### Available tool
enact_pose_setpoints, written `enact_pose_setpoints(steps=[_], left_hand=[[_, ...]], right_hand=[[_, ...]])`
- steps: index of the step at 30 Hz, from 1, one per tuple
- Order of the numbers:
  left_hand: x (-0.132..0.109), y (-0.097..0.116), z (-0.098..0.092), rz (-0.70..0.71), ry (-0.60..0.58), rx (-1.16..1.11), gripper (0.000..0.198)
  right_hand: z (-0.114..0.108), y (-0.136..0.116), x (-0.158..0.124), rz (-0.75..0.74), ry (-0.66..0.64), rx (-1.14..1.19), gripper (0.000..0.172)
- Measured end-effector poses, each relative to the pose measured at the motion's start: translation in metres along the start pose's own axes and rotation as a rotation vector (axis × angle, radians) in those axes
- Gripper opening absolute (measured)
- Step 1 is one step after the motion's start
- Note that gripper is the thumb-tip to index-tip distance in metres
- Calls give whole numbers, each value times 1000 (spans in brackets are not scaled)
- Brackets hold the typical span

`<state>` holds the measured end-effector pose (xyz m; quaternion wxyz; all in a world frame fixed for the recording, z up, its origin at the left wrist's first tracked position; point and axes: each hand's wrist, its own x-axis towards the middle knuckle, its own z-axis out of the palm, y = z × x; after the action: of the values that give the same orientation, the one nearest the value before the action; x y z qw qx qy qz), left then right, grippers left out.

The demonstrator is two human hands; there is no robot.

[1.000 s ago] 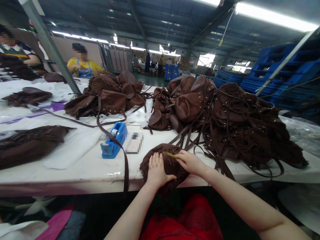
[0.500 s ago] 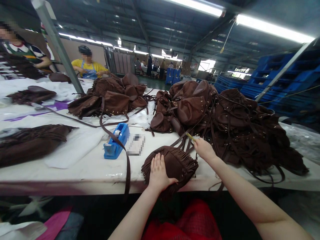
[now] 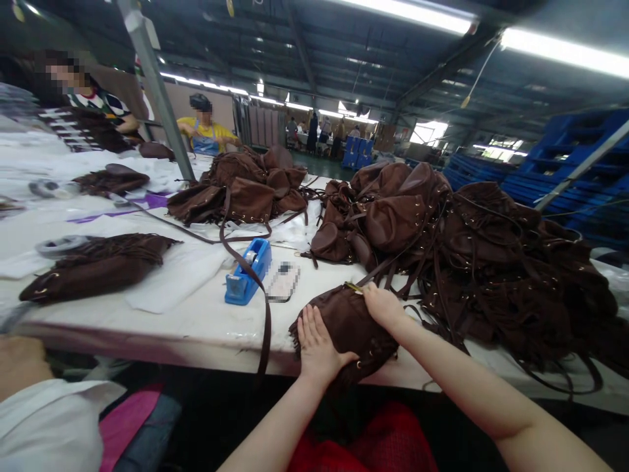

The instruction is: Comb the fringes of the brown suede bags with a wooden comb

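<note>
Head view is showing me the left hand (image 3: 318, 349) spreading flat, ungripping, on a fringed brown bag (image 3: 348, 322) overlapping the desk's (image 3: 191, 328) front edge, while my right hand (image 3: 382, 307) is grasping a slim yellow tool (image 3: 352, 286) at its far rim, with heaped bags (image 3: 398, 219) crowding beyond.

A blue tape dispenser (image 3: 243, 285) stands on a long white table (image 3: 201, 321), a brown strap (image 3: 268, 321) passing across it and hanging over the front edge. Just right of it lies a pixelated, phone-shaped item (image 3: 284, 283). Brown bags (image 3: 393, 219) are heaped behind. Beyond the table, a person in a yellow top (image 3: 221, 131) sits left of centre; blue pallets (image 3: 550, 157) are stacked at right beneath bright tube lights (image 3: 565, 52).
</note>
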<state>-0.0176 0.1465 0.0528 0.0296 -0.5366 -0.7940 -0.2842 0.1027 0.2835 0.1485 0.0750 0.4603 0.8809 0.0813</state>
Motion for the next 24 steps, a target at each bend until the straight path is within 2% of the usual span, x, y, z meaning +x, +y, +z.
enact_pose_setpoints(steps=[3,5,15,20,22,24], left_hand=[[3,-1,1,19,-41,-22,145],[4,-2,2,30,-77,-33,141],[12,-3,3,47,-196,12,132],[16,-4,-6,39,-266,-35,135],[29,0,-14,34,-263,-98,129],[51,10,-21,65,-197,-173,112]], right_hand=[[3,29,14,131,-35,4,30],[7,39,20,189,-54,22,31],[22,49,36,316,-127,162,31],[8,42,29,290,-6,180,35],[-1,34,20,263,70,170,35],[-11,25,10,219,149,164,35]])
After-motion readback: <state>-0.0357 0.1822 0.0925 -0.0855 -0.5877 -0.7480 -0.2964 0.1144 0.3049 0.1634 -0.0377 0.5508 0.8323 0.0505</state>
